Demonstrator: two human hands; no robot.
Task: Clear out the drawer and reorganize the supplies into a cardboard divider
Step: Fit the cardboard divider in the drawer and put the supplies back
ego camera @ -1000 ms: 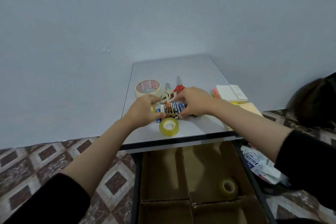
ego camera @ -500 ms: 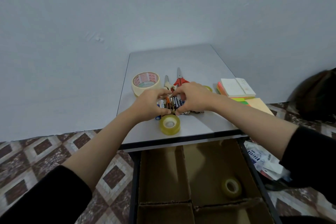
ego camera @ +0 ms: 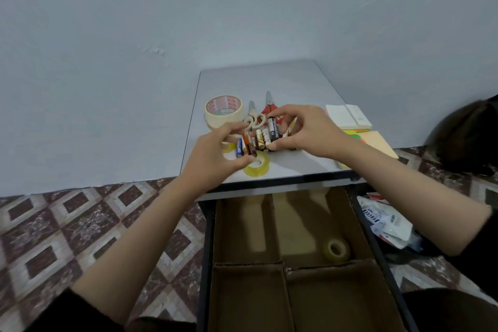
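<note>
**Scooping up a loose row of batteries, any tips?**

Starting on the left: my left grip (ego camera: 215, 153) is curled round the left end of the batteries (ego camera: 258, 140), fingers over the top and thumb underneath, so it's holding them and not just hovering. The batteries lie side by side on the table (ego camera: 258, 78), just this side of the scissors (ego camera: 253, 118), with a clear tape roll (ego camera: 257, 164) right beside them at the near edge.

My guess on feel is that they're hard, slick little cylinders, heavy for their size. They won't squash, but I reckon they'd love to roll or squirt out of the middle if I only squeeze the ends. I'd keep them parallel, press inward from both ends and keep the thumbs under as a shelf.

My right grip (ego camera: 310, 129) pinches the right end, fingertips on the black one and thumb below.

The cardboard divider (ego camera: 336, 299) sits in the open drawer below the table edge, with one tape roll (ego camera: 336, 249) in its back right compartment.
</note>
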